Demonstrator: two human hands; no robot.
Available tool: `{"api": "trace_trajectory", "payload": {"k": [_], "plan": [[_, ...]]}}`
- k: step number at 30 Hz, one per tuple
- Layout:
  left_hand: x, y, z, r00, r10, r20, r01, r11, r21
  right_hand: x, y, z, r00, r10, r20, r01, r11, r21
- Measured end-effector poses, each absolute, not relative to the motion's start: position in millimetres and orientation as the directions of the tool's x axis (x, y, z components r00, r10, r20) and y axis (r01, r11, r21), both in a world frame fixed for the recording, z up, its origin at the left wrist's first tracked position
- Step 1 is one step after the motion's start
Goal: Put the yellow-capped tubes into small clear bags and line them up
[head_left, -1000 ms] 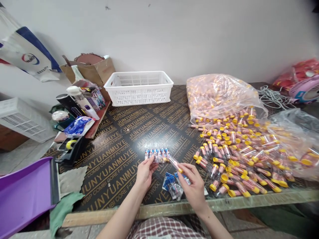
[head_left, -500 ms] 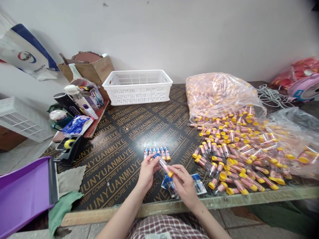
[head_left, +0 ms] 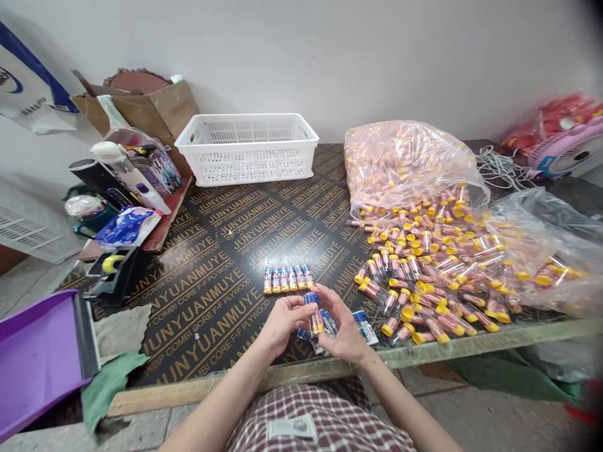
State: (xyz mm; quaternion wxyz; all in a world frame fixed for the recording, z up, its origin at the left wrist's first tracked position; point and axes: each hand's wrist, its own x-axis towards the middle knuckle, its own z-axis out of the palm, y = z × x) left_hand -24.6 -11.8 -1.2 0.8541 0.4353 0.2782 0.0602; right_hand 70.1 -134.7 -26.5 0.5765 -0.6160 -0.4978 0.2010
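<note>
A small clear tube with a pink label, yellow end and blue band at its top is upright between my hands. My left hand is closed, pinching the tube from the left near the blue band. Curved around its right side, my right hand has fingertips at the top and the thumb near the yellow end. Just beyond lies a neat row of several blue-and-yellow tubes. Blue printed sheets lie partly hidden beneath my right hand.
Many loose yellow-capped tubes spread to the right, before a full clear plastic bag. A white basket stands at the back. Left are a tape dispenser and purple dustpan. A wooden strip edges the table.
The tube has turned from slanted to upright, and its blue band now wraps around its top. My right hand has moved up along its side. The view has shifted slightly.
</note>
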Motion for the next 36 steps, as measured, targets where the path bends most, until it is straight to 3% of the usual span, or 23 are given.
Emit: {"api": "trace_trajectory", "payload": {"k": [21, 25, 27, 30, 34, 36], "plan": [[-27.3, -15.9, 2.3, 0.818, 0.367, -0.444, 0.122, 0.642, 0.757, 62.7, -128.2, -26.8, 0.463, 0.806, 0.368, 0.314, 0.239, -0.919], [-27.3, -0.3, -1.0, 0.805, 0.413, -0.426, 0.122, 0.588, 0.800, 68.4, -125.9, -24.4, 0.412, 0.838, 0.357, 0.371, 0.204, -0.906], [-28.6, 23.5, -7.5, 0.740, 0.539, -0.401, 0.124, 0.477, 0.870, 82.6, -126.4, -26.0, 0.443, 0.827, 0.345, 0.476, 0.109, -0.873], [-32.8, 70.3, -26.4, 0.521, 0.809, -0.272, 0.266, 0.149, 0.952, 118.8, -130.3, -36.1, 0.620, 0.699, 0.356, 0.636, -0.183, -0.750], [-37.3, 114.5, -57.0, 0.464, 0.870, -0.163, 0.574, -0.155, 0.804, 167.9, -136.8, -56.5, 0.761, 0.567, 0.316, 0.648, -0.635, -0.420], [-36.8, 121.1, -65.4, 0.502, 0.854, -0.138, 0.624, -0.247, 0.741, 182.1, -139.0, -63.0, 0.787, 0.557, 0.265, 0.614, -0.751, -0.242]]}}
